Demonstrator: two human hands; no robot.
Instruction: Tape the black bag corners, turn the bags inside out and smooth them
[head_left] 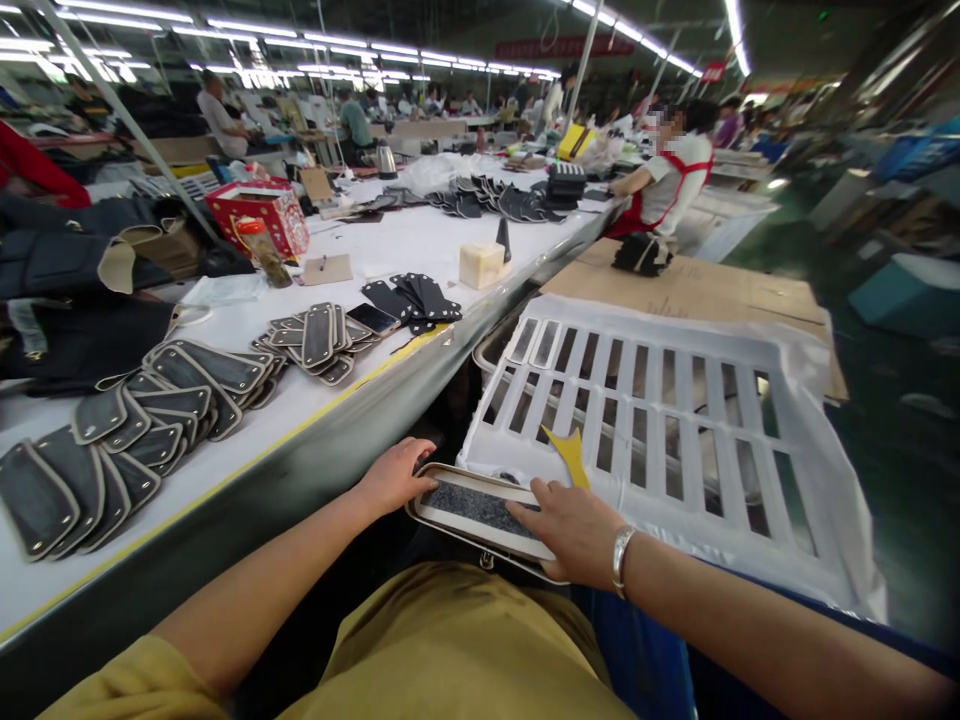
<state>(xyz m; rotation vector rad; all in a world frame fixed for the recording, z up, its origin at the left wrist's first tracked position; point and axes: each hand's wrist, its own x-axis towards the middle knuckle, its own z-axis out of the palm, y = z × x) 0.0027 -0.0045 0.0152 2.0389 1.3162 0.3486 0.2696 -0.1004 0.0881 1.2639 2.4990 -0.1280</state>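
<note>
Close to my body lies a long rectangular piece (471, 505) with a speckled dark-grey middle, a pale border and rounded corners. A small metal fitting (487, 560) hangs at its near edge. My left hand (397, 474) grips the left end, thumb on the rim. My right hand (574, 530) holds the right end, its fingers over the top and reaching onto the grey middle; the piece's underside is hidden. Just beyond my right hand, a yellow forked scrap (570, 456) rests on a white slotted rack (590, 440).
A white-topped table (390, 235) on the left bears overlapping dark panels (191, 395), black pieces (415, 298), a phone (373, 319) and a pale block (481, 265). Cardboard (690, 285) lies beyond the rack. A person in red straps (667, 185) sits farther along the table.
</note>
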